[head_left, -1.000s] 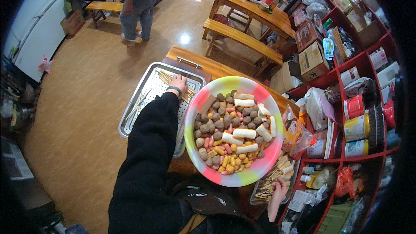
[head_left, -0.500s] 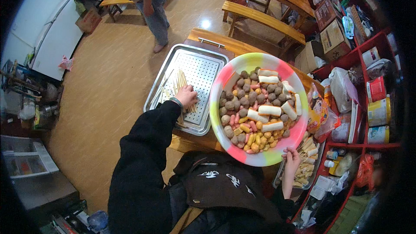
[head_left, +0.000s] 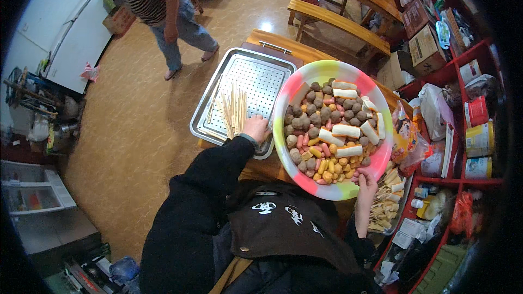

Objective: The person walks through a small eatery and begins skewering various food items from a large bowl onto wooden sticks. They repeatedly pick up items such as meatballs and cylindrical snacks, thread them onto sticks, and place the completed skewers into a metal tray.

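Observation:
A bundle of thin wooden skewers (head_left: 234, 109) lies fanned on a perforated metal tray (head_left: 264, 73). My left hand (head_left: 257, 128) rests at the tray's near right part, just right of the skewers, its fingers loosely apart with nothing visible in them. To the right stands a large pink, yellow and white basin (head_left: 376, 95) filled with brown meatballs (head_left: 326, 113), small sausages (head_left: 323, 149), yellow balls and white rolls (head_left: 346, 130). At the basin's near right rim my right hand (head_left: 366, 182) has its fingertips pinched together. Whatever they hold is too small to make out.
A second tray of loaded skewers (head_left: 385, 201) sits under the basin's near right side. Red shelves (head_left: 452, 182) with jars and bags line the right. A person in a striped top (head_left: 155, 0) walks beyond the table. A wooden bench (head_left: 338, 26) stands at the back.
My left hand has left the skewers and shifted right across the tray; the skewers now lie more gathered. My right hand has moved up to the basin's rim. The other person has stepped closer.

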A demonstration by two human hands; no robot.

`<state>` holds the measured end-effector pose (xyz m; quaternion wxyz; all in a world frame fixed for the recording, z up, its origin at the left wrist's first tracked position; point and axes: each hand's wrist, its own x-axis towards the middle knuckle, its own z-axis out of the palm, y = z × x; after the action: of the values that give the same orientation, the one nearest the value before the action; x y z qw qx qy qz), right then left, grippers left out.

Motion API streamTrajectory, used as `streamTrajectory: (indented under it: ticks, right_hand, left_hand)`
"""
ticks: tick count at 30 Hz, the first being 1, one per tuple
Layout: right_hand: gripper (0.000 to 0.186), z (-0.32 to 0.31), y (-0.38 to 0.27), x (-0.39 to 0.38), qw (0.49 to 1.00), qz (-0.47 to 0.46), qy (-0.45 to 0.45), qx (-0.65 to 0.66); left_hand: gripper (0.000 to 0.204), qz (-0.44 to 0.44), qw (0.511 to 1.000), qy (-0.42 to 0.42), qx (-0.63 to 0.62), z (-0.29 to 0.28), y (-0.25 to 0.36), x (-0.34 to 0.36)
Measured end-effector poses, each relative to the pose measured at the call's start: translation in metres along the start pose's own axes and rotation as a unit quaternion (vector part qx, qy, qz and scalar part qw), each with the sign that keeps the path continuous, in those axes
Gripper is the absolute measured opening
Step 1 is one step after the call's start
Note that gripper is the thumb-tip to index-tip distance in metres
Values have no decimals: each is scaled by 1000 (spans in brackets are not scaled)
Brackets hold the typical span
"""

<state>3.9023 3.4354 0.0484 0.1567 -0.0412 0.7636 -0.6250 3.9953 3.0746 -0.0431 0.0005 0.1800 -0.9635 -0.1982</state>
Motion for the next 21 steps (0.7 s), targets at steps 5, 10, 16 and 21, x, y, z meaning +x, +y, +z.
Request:
streamTrajectory:
  ticks: [5, 10, 16, 21]
  right_hand:
    - [15, 5, -5, -3, 1000, 3, -8, -11]
    - [15, 14, -16, -12, 1000, -11, -17, -12]
    - [21, 60, -23, -20, 990, -19, -142, -15]
    - [40, 90, -29, -34, 963, -25, -269, 5]
  left_hand:
    - [19, -144, 988, -52, -28, 16, 8, 15]
    - [15, -240, 956, -9, -169, -24, -29, -2]
    - [6, -156, 736, -36, -658, -54, 21, -44]
    - [9, -12, 711, -192, -677, -40, 133, -56]
